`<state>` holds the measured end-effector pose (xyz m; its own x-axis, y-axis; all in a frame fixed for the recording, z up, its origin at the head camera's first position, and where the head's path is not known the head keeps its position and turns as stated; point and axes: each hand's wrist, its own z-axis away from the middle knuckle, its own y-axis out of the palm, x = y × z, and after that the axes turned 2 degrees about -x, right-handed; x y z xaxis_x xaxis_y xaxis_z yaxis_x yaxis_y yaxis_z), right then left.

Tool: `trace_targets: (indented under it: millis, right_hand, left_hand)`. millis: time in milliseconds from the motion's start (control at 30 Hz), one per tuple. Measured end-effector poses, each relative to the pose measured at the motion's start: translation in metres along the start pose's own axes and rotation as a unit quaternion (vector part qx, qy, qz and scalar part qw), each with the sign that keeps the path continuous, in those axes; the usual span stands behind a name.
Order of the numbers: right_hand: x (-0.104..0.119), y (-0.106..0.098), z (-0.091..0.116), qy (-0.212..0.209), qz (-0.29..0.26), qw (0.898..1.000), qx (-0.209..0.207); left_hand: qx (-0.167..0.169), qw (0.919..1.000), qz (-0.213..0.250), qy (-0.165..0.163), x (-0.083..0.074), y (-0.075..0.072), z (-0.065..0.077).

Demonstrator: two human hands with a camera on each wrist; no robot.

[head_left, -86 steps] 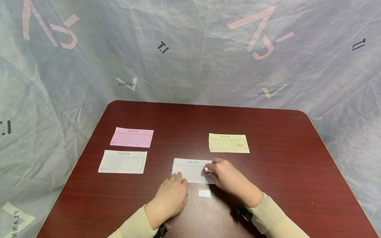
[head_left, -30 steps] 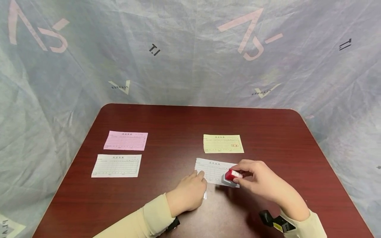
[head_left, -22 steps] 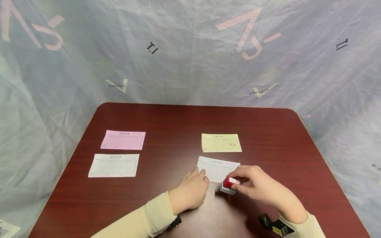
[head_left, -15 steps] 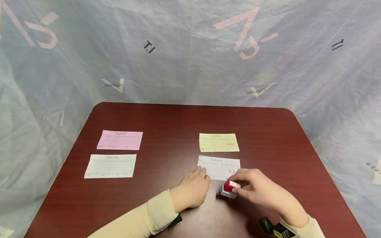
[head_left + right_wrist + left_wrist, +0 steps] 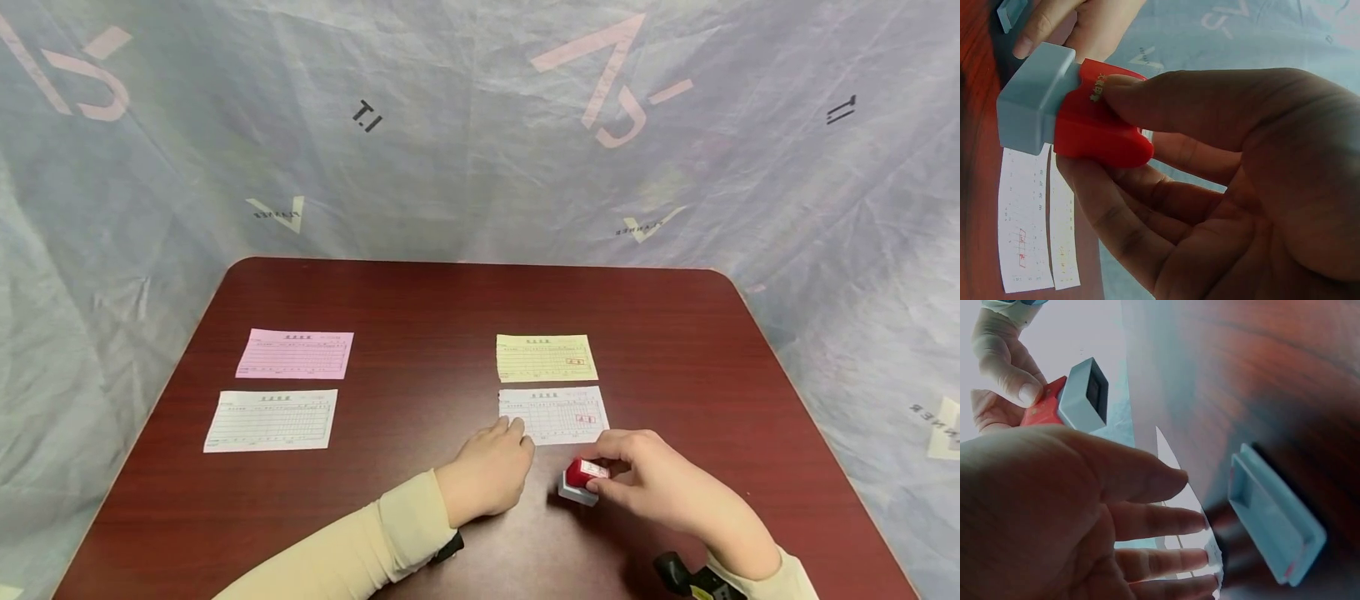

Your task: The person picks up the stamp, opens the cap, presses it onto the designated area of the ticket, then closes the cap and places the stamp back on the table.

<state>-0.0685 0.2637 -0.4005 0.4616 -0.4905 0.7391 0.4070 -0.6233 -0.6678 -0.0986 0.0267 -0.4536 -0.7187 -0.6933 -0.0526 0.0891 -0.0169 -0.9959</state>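
Observation:
In the head view my right hand [image 5: 663, 479] holds a red and grey self-inking stamp [image 5: 581, 482] between thumb and fingers, just in front of a white form slip [image 5: 551, 408]. A red boxed imprint shows on the right side of that slip. In the right wrist view the stamp [image 5: 1100, 122] lies across my fingertips, its grey base pointing away from the palm. My left hand [image 5: 491, 467] reaches out with loosely straight fingers, their tips on the slip's lower left corner. A hollow grey stamp cap [image 5: 1275, 519] lies on the table near it in the left wrist view.
A yellow slip [image 5: 536, 358] with a red imprint lies directly behind the white one. To the left are a pink slip [image 5: 294, 354] and another white slip [image 5: 270, 421], both without a visible imprint. Grey printed cloth [image 5: 465, 150] stands behind the dark red table [image 5: 420, 308].
The stamp has come off the white slip toward me, baring a red imprint. My left fingers have slid that slip right and straightened it close under the yellow one.

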Motion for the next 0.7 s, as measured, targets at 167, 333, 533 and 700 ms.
trace_targets:
  millis: [167, 333, 533, 700]
  right_hand:
    - [-0.001, -0.003, 0.000, -0.001, 0.020, 1.000, -0.006]
    - [-0.002, -0.005, 0.001, -0.005, 0.042, 0.999, -0.011]
    - [0.000, -0.008, 0.002, -0.008, 0.030, 0.999, -0.022]
    - [0.000, -0.013, 0.002, -0.013, 0.029, 0.999, -0.041]
  left_hand:
    - [-0.004, 1.0000, -0.008, 0.003, -0.002, 0.000, -0.002]
    - [0.002, 0.9999, -0.016, 0.002, -0.003, 0.001, -0.002]
    - [0.016, 0.9996, -0.021, -0.010, -0.002, 0.000, -0.001]
    - [0.017, 0.9998, -0.003, -0.011, 0.002, -0.005, 0.004]
